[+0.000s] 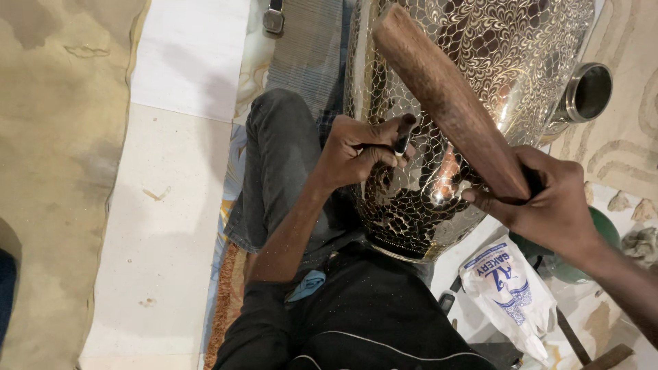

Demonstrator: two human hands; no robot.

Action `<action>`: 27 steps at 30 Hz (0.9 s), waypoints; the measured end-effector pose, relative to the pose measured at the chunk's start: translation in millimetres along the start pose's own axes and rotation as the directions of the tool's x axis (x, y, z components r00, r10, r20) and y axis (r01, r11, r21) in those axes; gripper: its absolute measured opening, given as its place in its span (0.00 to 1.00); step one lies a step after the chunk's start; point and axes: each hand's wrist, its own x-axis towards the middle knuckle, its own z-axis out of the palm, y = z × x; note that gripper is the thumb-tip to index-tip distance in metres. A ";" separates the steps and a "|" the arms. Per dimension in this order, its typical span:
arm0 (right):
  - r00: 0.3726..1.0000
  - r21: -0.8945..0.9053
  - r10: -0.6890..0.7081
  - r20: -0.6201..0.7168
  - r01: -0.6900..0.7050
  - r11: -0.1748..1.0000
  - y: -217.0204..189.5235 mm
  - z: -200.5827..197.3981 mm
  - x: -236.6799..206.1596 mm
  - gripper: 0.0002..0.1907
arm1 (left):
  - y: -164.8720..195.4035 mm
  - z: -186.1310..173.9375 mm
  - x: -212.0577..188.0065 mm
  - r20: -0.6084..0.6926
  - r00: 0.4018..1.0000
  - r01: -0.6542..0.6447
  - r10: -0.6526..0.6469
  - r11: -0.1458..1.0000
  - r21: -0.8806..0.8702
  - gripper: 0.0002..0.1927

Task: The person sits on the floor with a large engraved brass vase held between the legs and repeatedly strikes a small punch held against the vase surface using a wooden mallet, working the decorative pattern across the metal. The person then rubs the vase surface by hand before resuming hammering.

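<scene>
A worker's left hand closes around a small dark chisel, its tip pressed against the side of a large metal vase, while the right hand grips the lower end of a long wooden mallet raised at an angle above the chisel. The vase lies tilted across the worker's lap, its base toward the body and its neck pointing away, resting against a bent knee in grey trousers. Most of the visible shiny surface already carries a dense cut pattern: a scale-like mesh runs down the left side and around the base, and leafy scrollwork fills the upper body. The chisel sits within the mesh band, where the work in hand appears to be concentrated; how much of the hidden far side is decorated cannot be told, so the job looks well advanced rather than finished. A smaller metal cup stands just beside the vase on a patterned mat. A white plastic bag lies near the worker's right side, and pale floor tiles stretch to the left.
</scene>
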 end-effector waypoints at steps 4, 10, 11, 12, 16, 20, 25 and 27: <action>1.000 0.119 -0.007 -0.006 0.007 0.993 6.1 7.5 -5.3 0.18 | -2.2 2.7 -7.7 -0.034 0.999 0.009 -0.004 0.990 0.144 0.20; 0.993 0.192 -0.083 -0.088 0.099 0.976 19.2 16.9 -11.3 0.16 | 3.5 11.6 -11.6 -0.005 0.999 -0.051 0.051 0.995 0.086 0.20; 0.991 0.197 -0.086 -0.106 0.105 0.975 19.9 17.2 -13.0 0.16 | 5.0 13.5 -12.2 0.004 0.999 -0.053 0.053 0.997 0.049 0.19; 0.992 0.213 -0.091 -0.091 0.109 0.971 20.3 17.1 -13.9 0.17 | 6.2 15.4 -12.2 -0.005 1.000 -0.003 0.003 0.992 0.124 0.19; 0.994 0.244 -0.083 -0.071 0.098 0.965 16.9 16.8 -16.7 0.18 | 10.1 22.3 -13.7 -0.028 0.999 0.045 -0.039 0.955 0.294 0.20; 0.999 0.232 -0.024 -0.046 0.034 0.972 9.2 14.5 -16.1 0.20 | 12.4 27.6 -16.6 -0.042 0.999 0.018 -0.005 0.953 0.303 0.19; 0.995 0.137 -0.070 -0.075 0.080 0.987 4.3 7.0 -13.2 0.23 | 14.6 26.9 -19.2 -0.034 0.999 0.015 0.000 0.894 0.447 0.15; 0.996 0.100 -0.061 -0.060 0.067 0.993 6.1 3.9 -11.3 0.23 | 15.0 24.7 -18.1 -0.034 0.997 0.074 -0.065 0.911 0.407 0.15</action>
